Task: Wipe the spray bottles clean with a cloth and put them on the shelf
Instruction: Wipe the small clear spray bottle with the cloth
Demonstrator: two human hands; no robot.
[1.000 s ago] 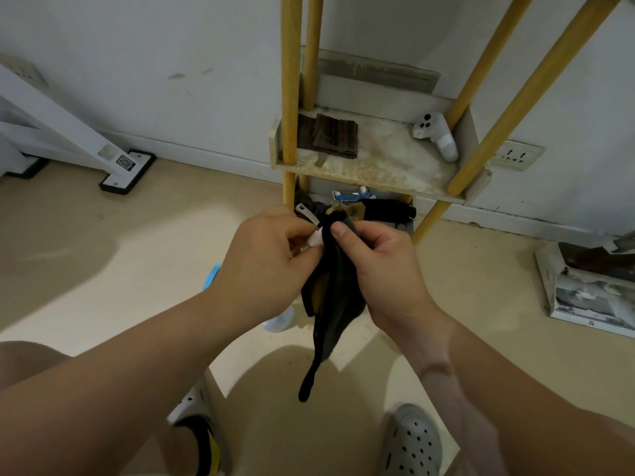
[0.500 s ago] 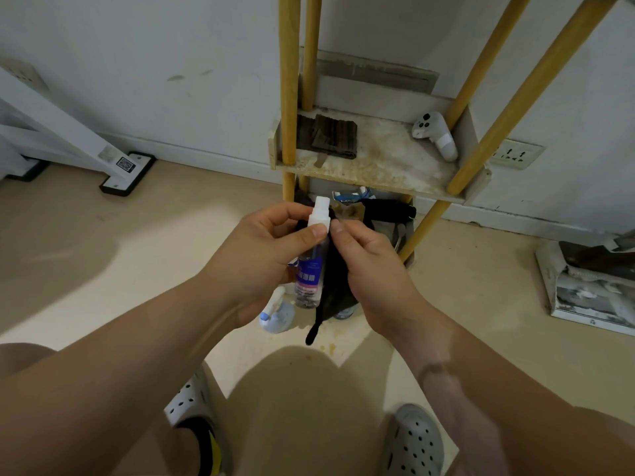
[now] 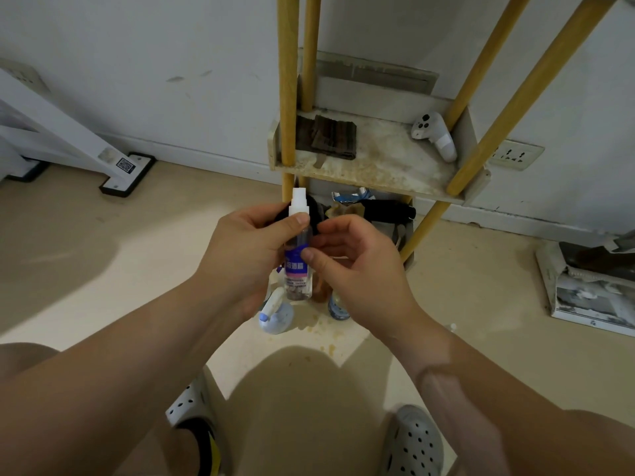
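Head view: at frame centre, below the shelf [image 3: 378, 166], the left hand [image 3: 247, 255] grips the bottle [image 3: 298, 269] upright, thumb across its neck. The right hand [image 3: 357, 266] lays its thumb on the label, fingers curled; whether they hold anything cannot be told. A dark cloth [image 3: 314, 209] shows behind the bottle, mostly hidden.
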